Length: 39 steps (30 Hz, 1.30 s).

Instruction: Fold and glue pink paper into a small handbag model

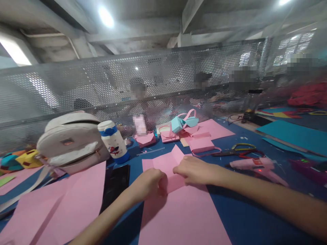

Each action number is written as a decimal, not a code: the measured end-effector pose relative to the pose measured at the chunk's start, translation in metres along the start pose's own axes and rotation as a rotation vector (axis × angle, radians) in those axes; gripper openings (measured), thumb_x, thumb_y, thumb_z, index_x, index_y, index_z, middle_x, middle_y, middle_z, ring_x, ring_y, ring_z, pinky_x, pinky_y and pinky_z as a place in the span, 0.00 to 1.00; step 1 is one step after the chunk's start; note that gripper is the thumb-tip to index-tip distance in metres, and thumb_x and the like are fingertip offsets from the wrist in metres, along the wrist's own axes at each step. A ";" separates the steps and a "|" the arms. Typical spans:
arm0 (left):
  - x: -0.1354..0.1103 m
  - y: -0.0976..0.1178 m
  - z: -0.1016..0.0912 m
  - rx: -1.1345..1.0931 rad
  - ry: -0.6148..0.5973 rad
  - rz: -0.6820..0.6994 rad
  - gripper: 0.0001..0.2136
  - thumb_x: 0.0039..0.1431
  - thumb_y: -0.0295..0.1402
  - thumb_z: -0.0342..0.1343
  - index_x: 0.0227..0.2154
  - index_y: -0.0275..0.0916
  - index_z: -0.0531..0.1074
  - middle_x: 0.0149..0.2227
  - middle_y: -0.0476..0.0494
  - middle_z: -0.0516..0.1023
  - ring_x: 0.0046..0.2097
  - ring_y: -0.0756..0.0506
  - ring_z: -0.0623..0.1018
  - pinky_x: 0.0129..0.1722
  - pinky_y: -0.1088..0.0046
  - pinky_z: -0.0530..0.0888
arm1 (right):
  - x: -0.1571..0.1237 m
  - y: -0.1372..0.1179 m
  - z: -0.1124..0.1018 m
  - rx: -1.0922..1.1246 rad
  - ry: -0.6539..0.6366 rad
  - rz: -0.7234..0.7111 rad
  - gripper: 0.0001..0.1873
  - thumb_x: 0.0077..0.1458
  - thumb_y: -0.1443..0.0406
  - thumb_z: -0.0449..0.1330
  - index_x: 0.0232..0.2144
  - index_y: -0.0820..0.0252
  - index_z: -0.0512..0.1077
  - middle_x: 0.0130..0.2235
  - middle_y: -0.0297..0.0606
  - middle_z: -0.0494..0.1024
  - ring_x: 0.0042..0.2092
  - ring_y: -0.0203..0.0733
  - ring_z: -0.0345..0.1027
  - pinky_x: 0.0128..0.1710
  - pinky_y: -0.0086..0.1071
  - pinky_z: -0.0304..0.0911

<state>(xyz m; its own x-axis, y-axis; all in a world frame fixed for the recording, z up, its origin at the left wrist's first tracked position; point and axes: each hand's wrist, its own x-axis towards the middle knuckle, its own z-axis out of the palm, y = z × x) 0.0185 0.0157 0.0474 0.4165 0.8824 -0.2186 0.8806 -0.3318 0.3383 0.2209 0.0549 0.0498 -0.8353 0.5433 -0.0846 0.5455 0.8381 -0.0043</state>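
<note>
A large sheet of pink paper [178,217] lies in front of me, its far part creased and partly raised. On the left edge of the creased part, my left hand [150,185] is closed, its fingers curled in around the paper. My right hand [192,170] bends over the same folded part from the right, thumb and fingers pinched on it. The fingertips of both hands are partly hidden. Beyond the sheet sit a pink paper box with a strap [201,144] and a light blue paper bow [178,124].
To the right lie a pink glue gun [255,165] with a red light and scissors [235,150]. Blue sheets [293,136] are stacked farther right. At left are a white backpack [74,139], a bottle [114,143], a black phone [116,185] and more pink paper [68,200]. A perforated metal screen [102,92] stands behind.
</note>
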 end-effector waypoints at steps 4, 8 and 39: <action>-0.003 0.000 -0.003 -0.021 -0.036 0.035 0.05 0.46 0.24 0.64 0.27 0.39 0.80 0.30 0.48 0.83 0.33 0.47 0.78 0.30 0.77 0.64 | 0.000 0.000 0.000 -0.005 -0.033 0.001 0.07 0.50 0.70 0.66 0.35 0.61 0.77 0.36 0.42 0.81 0.41 0.47 0.73 0.32 0.33 0.49; -0.002 -0.002 -0.003 -0.015 -0.040 0.038 0.05 0.45 0.24 0.65 0.27 0.38 0.80 0.29 0.48 0.82 0.31 0.48 0.76 0.28 0.77 0.63 | 0.001 0.000 0.002 -0.002 -0.052 0.005 0.06 0.50 0.70 0.66 0.34 0.62 0.78 0.36 0.42 0.81 0.40 0.47 0.74 0.31 0.33 0.49; -0.007 0.005 0.007 0.150 0.034 0.103 0.05 0.49 0.28 0.62 0.30 0.41 0.82 0.29 0.49 0.84 0.29 0.49 0.78 0.29 0.78 0.65 | 0.002 -0.002 0.006 0.015 -0.030 -0.012 0.08 0.52 0.62 0.66 0.33 0.61 0.78 0.35 0.41 0.82 0.37 0.45 0.74 0.26 0.32 0.44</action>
<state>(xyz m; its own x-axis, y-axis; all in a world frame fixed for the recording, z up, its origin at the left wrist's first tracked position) 0.0218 0.0054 0.0447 0.5001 0.8515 -0.1577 0.8589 -0.4645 0.2159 0.2185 0.0539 0.0432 -0.8396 0.5312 -0.1138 0.5365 0.8437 -0.0201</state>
